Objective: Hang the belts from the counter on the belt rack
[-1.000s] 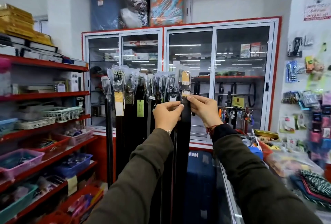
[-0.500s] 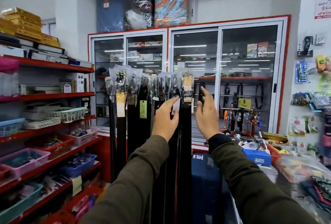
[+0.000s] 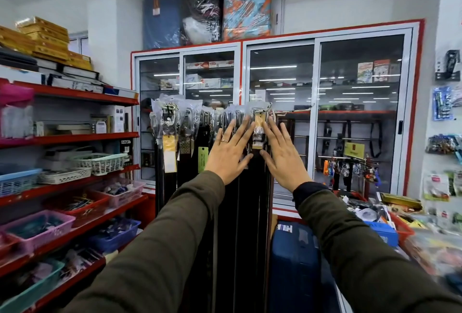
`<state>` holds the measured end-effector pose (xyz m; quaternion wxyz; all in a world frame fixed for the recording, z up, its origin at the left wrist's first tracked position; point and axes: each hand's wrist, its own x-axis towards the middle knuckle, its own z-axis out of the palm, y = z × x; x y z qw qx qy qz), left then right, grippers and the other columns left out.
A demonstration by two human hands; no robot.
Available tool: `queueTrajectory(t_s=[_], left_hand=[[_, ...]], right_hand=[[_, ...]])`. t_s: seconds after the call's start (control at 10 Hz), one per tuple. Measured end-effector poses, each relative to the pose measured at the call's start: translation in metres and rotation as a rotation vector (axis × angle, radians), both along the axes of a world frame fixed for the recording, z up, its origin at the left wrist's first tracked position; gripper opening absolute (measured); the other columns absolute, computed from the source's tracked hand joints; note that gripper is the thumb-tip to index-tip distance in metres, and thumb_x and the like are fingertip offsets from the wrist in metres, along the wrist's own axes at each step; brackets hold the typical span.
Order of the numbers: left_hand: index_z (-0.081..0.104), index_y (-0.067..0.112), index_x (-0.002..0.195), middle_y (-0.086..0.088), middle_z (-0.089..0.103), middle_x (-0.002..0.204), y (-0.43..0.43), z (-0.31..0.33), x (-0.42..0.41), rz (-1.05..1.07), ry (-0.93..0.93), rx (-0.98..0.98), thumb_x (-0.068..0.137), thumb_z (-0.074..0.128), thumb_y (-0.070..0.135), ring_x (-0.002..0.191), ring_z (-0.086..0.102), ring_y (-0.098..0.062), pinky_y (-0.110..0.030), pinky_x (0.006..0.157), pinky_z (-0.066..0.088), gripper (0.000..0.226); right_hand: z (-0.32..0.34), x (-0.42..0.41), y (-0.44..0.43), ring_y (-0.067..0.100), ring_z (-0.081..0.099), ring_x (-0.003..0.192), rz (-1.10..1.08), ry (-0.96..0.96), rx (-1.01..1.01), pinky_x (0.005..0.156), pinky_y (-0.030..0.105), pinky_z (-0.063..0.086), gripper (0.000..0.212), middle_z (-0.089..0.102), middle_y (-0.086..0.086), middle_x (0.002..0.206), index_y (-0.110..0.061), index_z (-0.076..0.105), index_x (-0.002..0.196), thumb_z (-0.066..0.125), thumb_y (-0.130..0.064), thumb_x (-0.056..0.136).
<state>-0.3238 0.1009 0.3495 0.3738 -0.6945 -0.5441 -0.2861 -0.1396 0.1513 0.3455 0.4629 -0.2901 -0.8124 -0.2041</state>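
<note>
A second ago we were pinching a belt near its buckle; now our left hand (image 3: 231,154) and right hand (image 3: 282,160) lie flat, fingers spread, holding nothing, either side of the belt (image 3: 257,135) hanging at the right end of the belt rack (image 3: 212,112) (among the bagged buckles). We judge this belt hung, so the counter (image 3: 390,215) comes next. Writing is mostly blurred: a black box (image 3: 125,146) perhaps reads "CRYSTAL"; the yellow tag (image 3: 170,154) and green tag (image 3: 203,160) are illegible.
</note>
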Motion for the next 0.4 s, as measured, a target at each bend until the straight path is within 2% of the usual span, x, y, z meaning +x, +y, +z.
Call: queueTrajectory(t_s=[0.1,0.2,0.3,0.4], left_hand=[[-0.004,0.028,0.157,0.006,-0.008,0.168,0.001,-0.001,-0.001,-0.004,-0.007,0.008,0.097,0.042,0.044,0.156,0.001,-0.023,-0.052,0.125,0.013,0.077],[0.001,0.027,0.158,0.006,-0.001,0.168,-0.005,-0.003,-0.004,-0.044,-0.022,0.044,0.099,0.038,0.046,0.156,0.002,-0.020,-0.050,0.125,0.011,0.071],[0.008,0.023,0.158,0.003,0.007,0.168,-0.028,0.002,-0.014,-0.118,0.000,0.101,0.102,0.035,0.044,0.155,0.003,-0.015,-0.048,0.127,0.008,0.065],[0.013,0.020,0.158,0.000,0.010,0.168,-0.054,0.011,-0.038,-0.094,-0.019,0.225,0.103,0.036,0.038,0.156,0.003,-0.018,-0.050,0.126,0.007,0.063]], right_hand=[[-0.006,-0.007,0.004,0.013,-0.012,0.155,0.015,0.036,-0.036,0.127,0.043,0.011,0.065,-0.001,-0.005,0.168,-0.024,0.006,0.158,0.039,-0.033,0.103],[-0.013,-0.017,-0.002,0.017,-0.006,0.156,-0.012,0.124,-0.083,0.124,0.052,0.011,0.064,0.000,-0.010,0.168,-0.028,0.005,0.158,0.038,-0.032,0.103],[-0.019,-0.035,-0.023,0.019,-0.006,0.156,-0.047,0.245,-0.018,0.123,0.057,0.001,0.063,0.002,-0.006,0.168,-0.025,0.007,0.158,0.037,-0.030,0.103],[-0.010,-0.061,-0.045,0.025,-0.001,0.156,-0.088,0.285,0.089,0.121,0.060,-0.001,0.062,0.006,0.000,0.168,-0.025,0.012,0.158,0.036,-0.035,0.102]])
